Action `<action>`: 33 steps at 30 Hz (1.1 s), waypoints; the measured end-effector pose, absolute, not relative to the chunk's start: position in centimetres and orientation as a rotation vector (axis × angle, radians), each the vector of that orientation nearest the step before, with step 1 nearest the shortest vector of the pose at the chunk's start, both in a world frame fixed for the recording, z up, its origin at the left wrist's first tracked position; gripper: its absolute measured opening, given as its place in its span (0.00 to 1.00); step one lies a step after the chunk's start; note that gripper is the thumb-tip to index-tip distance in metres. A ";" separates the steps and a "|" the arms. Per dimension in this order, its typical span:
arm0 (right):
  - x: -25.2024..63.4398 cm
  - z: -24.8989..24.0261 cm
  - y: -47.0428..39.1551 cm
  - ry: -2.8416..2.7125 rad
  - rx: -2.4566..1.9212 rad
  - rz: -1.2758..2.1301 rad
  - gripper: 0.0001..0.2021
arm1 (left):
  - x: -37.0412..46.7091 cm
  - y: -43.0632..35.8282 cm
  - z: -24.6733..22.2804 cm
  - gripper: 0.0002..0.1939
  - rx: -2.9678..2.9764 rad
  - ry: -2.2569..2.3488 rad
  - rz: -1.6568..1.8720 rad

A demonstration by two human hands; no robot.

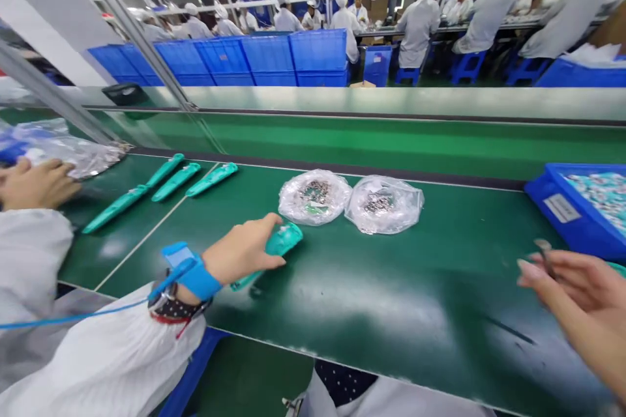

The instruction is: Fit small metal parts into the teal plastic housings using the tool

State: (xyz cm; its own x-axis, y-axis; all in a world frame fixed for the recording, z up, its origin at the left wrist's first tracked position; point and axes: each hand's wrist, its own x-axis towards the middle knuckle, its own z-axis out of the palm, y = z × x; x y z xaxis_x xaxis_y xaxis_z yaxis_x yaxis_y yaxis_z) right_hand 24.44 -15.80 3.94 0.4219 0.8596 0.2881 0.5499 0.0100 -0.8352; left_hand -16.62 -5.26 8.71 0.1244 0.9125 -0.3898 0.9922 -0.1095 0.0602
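Note:
My left hand [239, 251], with a blue wrist strap [198, 273], is closed around a teal plastic shell [283, 240] on the green bench; the palm hides the shell's middle. At the right, my right hand [581, 287] pinches a small metal part [544, 251] with a rounded end between thumb and fingers. It is slightly blurred, so its exact kind does not show. Beyond my left hand lie two clear plastic bags, a left one [296, 199] and a right one [408, 205], each with small metal pieces in its middle.
Several teal shells [212, 180] lie at the left. A co-worker's hand [39, 184] rests by a plastic bag [92, 156] there. A blue bin [557, 205] of small teal and white parts stands at the right. A raised ledge [391, 137] runs along the back.

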 end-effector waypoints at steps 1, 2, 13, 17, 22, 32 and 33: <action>23.6 4.6 -15.4 -1.230 -1.672 0.505 0.09 | -14.2 -5.8 8.6 0.39 2.158 1.715 -0.330; 22.6 5.3 -14.9 -1.266 -1.638 0.603 0.08 | -11.8 -6.3 8.5 0.40 2.210 1.567 -0.290; 15.4 4.4 -1.7 -2.068 -1.637 0.188 0.04 | 2.5 -5.2 4.4 0.30 2.495 1.151 -0.236; 14.5 2.2 2.1 -2.318 -1.666 0.191 0.11 | 2.3 -4.6 4.2 0.27 2.477 1.197 -0.168; 14.3 0.9 3.8 -2.403 -1.660 0.279 0.15 | 1.9 -4.0 3.3 0.26 2.463 1.196 -0.083; 15.0 1.0 3.2 -2.233 -1.719 0.334 0.03 | 2.1 -3.4 0.8 0.19 2.402 1.250 0.214; 15.1 1.3 3.0 -2.197 -1.715 0.333 0.02 | 2.1 -3.3 0.7 0.18 2.389 1.254 0.227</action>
